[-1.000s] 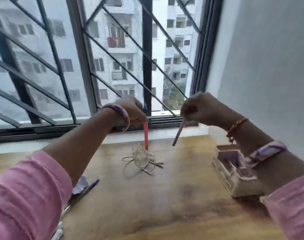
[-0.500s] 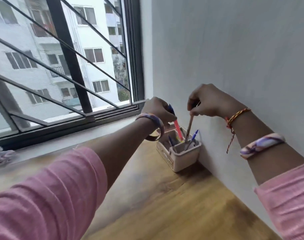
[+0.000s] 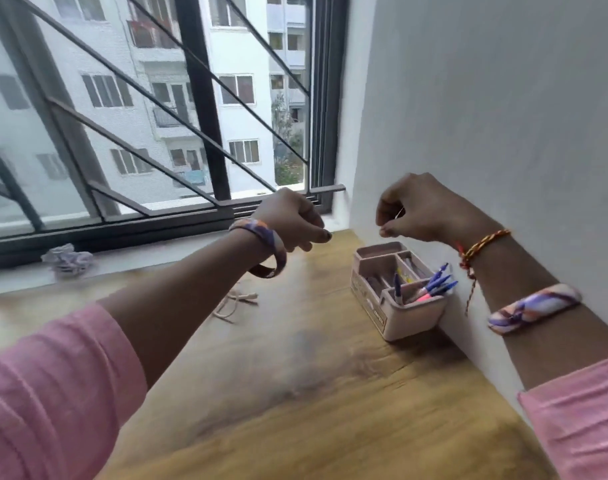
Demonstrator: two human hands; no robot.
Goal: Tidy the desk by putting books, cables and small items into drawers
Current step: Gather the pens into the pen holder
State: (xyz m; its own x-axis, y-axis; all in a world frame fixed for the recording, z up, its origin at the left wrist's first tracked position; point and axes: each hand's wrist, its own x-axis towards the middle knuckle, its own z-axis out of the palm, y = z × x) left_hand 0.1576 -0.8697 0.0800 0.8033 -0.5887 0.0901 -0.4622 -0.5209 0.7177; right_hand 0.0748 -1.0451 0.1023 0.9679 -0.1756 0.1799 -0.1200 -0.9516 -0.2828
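A pale pink desk organiser [image 3: 392,318] stands on the wooden desk [image 3: 295,375] against the right wall. Several blue pens [image 3: 435,285] and a pink one [image 3: 420,299] stick out of its front compartment. My left hand [image 3: 290,220] hovers above the desk to the organiser's left, fingers loosely curled, holding nothing. My right hand [image 3: 416,211] hangs just above the organiser's back edge, fingers curled downward and empty. A beige cable [image 3: 235,303] lies coiled on the desk, partly hidden under my left forearm.
A crumpled piece of paper [image 3: 67,259] lies on the white window sill [image 3: 139,261] at the left. A barred window [image 3: 198,98] runs along the back of the desk. A grey wall [image 3: 503,116] borders the desk on the right.
Both hands have let go of their pens, which now stand in the organiser, and have lifted slightly above it. The view has swung from the cable toward the organiser.
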